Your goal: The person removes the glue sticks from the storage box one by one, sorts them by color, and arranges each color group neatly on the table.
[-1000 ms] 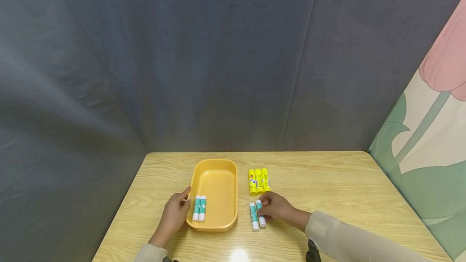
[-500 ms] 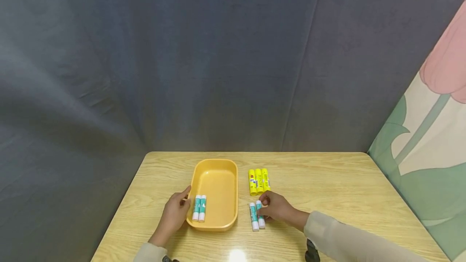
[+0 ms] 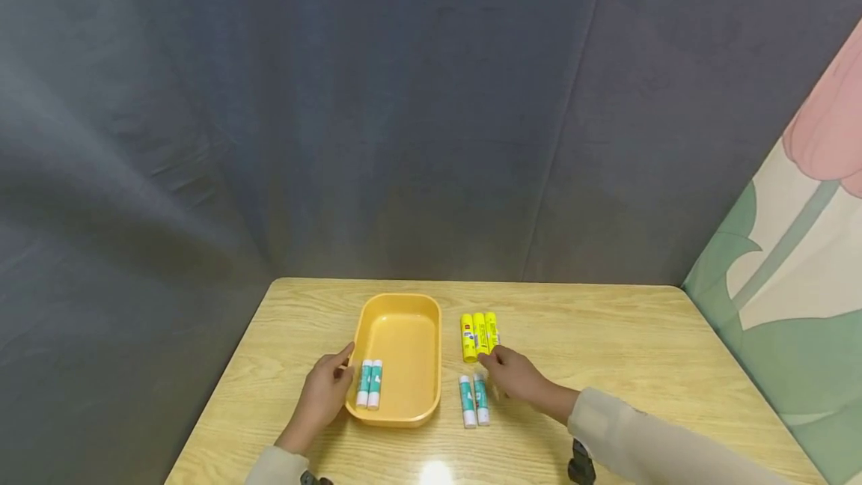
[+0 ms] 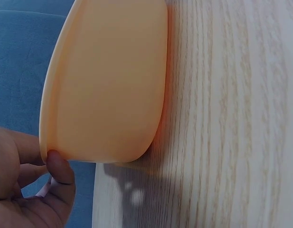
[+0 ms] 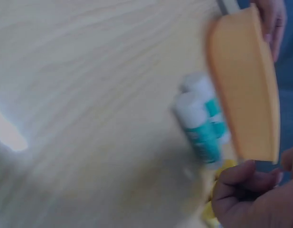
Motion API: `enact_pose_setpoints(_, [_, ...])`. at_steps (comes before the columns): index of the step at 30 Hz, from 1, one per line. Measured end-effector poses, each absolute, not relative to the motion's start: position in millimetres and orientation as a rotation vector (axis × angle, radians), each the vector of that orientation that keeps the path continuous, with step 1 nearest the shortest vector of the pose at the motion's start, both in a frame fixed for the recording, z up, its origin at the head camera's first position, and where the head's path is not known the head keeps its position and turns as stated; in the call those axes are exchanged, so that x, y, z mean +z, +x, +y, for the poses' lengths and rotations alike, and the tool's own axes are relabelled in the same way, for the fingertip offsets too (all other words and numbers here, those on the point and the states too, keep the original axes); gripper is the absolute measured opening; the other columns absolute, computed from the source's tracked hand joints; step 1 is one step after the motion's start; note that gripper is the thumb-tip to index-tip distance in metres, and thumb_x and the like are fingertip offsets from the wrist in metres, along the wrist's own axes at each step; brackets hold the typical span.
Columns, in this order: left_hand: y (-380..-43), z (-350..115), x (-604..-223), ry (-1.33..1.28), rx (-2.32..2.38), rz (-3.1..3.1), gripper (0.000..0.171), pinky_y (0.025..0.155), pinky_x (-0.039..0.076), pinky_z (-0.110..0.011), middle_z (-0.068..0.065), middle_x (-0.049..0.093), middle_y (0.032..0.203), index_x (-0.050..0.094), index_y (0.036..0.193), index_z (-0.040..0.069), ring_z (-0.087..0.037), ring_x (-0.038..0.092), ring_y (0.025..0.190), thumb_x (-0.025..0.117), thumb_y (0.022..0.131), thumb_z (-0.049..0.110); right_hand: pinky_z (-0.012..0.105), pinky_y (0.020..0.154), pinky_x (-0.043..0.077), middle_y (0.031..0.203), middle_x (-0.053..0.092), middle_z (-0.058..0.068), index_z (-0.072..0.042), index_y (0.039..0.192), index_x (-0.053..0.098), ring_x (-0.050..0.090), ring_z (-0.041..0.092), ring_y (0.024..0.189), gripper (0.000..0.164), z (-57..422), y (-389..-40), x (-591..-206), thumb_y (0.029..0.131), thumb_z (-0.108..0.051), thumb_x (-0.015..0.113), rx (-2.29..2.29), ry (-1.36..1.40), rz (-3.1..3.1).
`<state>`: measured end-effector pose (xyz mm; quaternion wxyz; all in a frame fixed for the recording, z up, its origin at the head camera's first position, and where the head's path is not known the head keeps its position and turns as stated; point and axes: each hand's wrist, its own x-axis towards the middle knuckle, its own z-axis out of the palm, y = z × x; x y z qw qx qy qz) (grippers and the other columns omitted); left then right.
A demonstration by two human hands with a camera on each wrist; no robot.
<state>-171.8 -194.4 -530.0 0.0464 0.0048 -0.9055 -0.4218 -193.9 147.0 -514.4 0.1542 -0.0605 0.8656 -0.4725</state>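
Note:
My left hand [image 3: 326,393] pinches the left rim of a yellow-orange tray [image 3: 411,365]; the left wrist view shows its thumb pressed on the outer wall. Inside the tray lie two white-and-teal glue sticks [image 3: 370,384], side by side at the lower left. My right hand [image 3: 517,376] hovers with loosely bent fingers and nothing between them. Its fingertips overlap the lower ends of three yellow glue sticks [image 3: 480,331] in the head view. Just below and left of it, two white-and-teal glue sticks [image 3: 474,401] lie on the table, slightly apart at their tops.
The wooden table [image 3: 606,343] extends to the right of the glue sticks. A dark grey-blue curtain [image 3: 431,133] hangs behind and to the left. A flower-patterned cloth [image 3: 788,290] borders the right side. Light glares off the table's front.
My right hand has let go of the right-hand white-and-teal glue stick and moved up toward the yellow ones. That stick now lies beside its neighbour. The left hand keeps its place on the tray.

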Motion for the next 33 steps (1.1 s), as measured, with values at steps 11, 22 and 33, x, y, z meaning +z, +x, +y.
enact_pose_setpoints(11, [-170,-196,-528,-0.03,-1.273,-2.74,0.045,0.068,0.052,-0.026,-0.013,0.06,0.11,0.051,0.14,0.003,-0.022,0.06,0.092,0.059,0.096,0.005,0.033,0.056,0.042,0.072,0.045,0.005,-0.002,0.09,0.052,0.038,0.016,0.059,0.04,87,-210,-480,0.107,-0.036,0.038,-1.751,-0.37,2.159])
enact_pose_setpoints(22, [-171,-193,-530,-0.067,-1.285,-2.726,0.044,0.066,0.051,-0.025,-0.013,0.059,0.107,0.052,0.139,0.001,-0.02,0.058,0.088,0.059,0.096,0.003,0.042,0.094,0.05,0.13,0.053,0.023,0.006,0.138,0.045,0.056,0.037,0.117,0.05,29,-206,-474,0.105,-0.032,0.044,-1.807,-0.352,1.932])
enact_pose_setpoints(33, [-170,-196,-530,-0.052,-1.27,-2.744,0.044,0.071,0.053,-0.027,-0.013,0.06,0.109,0.052,0.14,0.002,-0.022,0.06,0.093,0.059,0.096,0.004,0.064,0.106,0.026,0.15,0.02,0.036,0.012,0.144,0.031,0.016,0.054,0.137,0.066,3,-214,-499,0.097,-0.028,0.053,-1.83,0.032,1.783])
